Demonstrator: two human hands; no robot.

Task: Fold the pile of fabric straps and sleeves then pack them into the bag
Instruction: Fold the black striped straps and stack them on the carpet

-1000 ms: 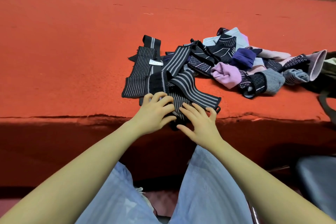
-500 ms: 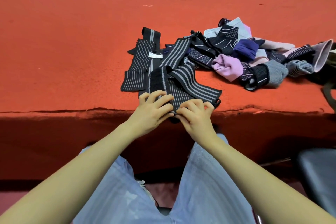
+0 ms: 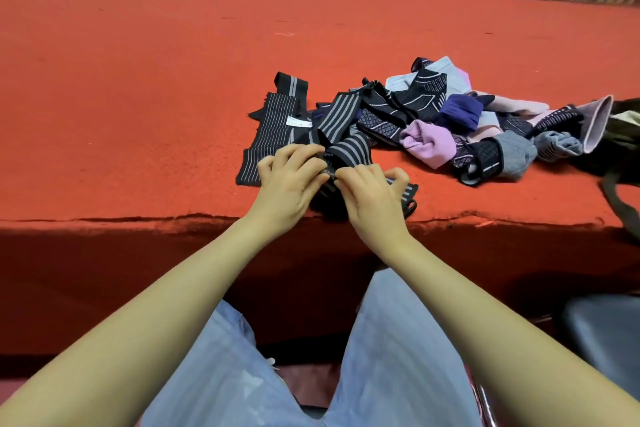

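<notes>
Red felt tabletop [image 3: 138, 114] lay bare leftward (near edge close); left hand [image 3: 289, 180] and right hand [image 3: 372, 192] pinched the black grey-striped elastic strap [image 3: 349, 152].

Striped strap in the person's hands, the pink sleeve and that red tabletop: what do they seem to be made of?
Striped strap: looks like woven elastic webbing, matt black with grey stripes, bending softly. Both hands pinch it. Pink sleeve: probably soft knit, matt, bunched into rounded folds. Red tabletop: seemingly felt or thin carpet, with a fuzzy grain and a frayed front edge.
</notes>
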